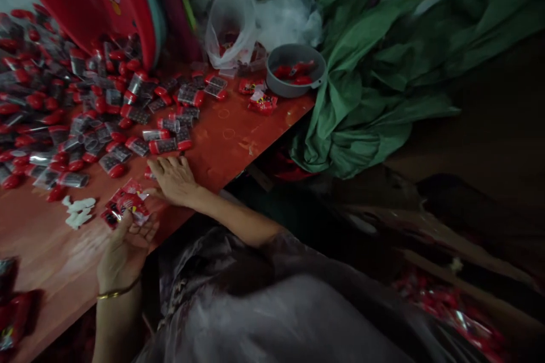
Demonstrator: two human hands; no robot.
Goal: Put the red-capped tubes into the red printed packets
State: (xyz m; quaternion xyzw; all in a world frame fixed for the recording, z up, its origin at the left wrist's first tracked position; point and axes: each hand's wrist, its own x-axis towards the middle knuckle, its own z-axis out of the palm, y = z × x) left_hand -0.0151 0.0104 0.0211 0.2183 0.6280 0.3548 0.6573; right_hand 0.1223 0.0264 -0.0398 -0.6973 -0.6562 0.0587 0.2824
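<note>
Red tabletop [238, 136] strewn with small red-capped packets [106, 119]. Left hand [125, 252] curls half-closed around a bunch of red wrappers [125, 207] near the table's edge; right hand [174, 180] lies flat beside them, fingers spread, holding nothing. Gathering seems underway; next likely needs a firmer grasp.

Red-capped clear tubes [76, 119] cover a red-brown desk [238, 136]; grey bowl [296, 71], green cloth [374, 85], red-and-white packets [128, 207].
</note>
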